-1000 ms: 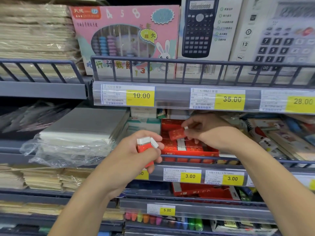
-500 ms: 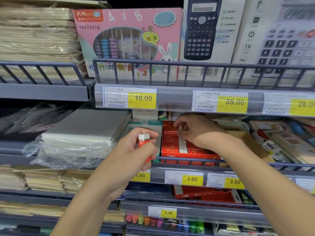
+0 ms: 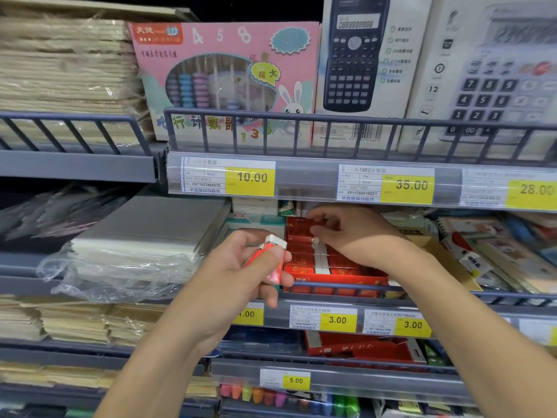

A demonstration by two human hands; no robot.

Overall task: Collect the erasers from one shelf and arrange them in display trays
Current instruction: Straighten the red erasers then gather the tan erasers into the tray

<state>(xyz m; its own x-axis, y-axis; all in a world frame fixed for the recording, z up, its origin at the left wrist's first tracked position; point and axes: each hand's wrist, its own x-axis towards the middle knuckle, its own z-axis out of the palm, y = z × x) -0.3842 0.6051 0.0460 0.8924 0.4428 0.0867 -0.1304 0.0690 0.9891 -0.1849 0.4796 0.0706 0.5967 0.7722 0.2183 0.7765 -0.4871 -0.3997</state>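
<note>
Fingers of the left hand (image 3: 241, 273) are curled round a small bunch of erasers (image 3: 272, 257), held upright in front of the shelf rail; their sleeves are red-orange and a white rubber end pokes out at the top, with a paler pink patch lower down where a printed face shows. How many erasers are in that grip I cannot tell, though it looks like more than one. The right hand (image 3: 352, 236) reaches into the red display tray (image 3: 340, 274) on the middle shelf, its fingertips (image 3: 316, 229) bent down and close together over the back rows, apparently pinching or about to pinch another eraser; blur there keeps me from saying whether anything is actually gripped. The tray sits behind the grey wire rail (image 3: 346, 286), just left of some spiral notebooks (image 3: 488, 251) and right of a teal-and-white box (image 3: 256, 223). It already looks well stocked: rows of red-wrapped erasers lie flat, their white ends meeting in a pale strip down the middle. Judging by that, the work seems well along, with the bunch in the left hand not yet placed. A second red tray (image 3: 361, 346) sits on the shelf below, and whether it needs filling cannot be read from here.
</note>
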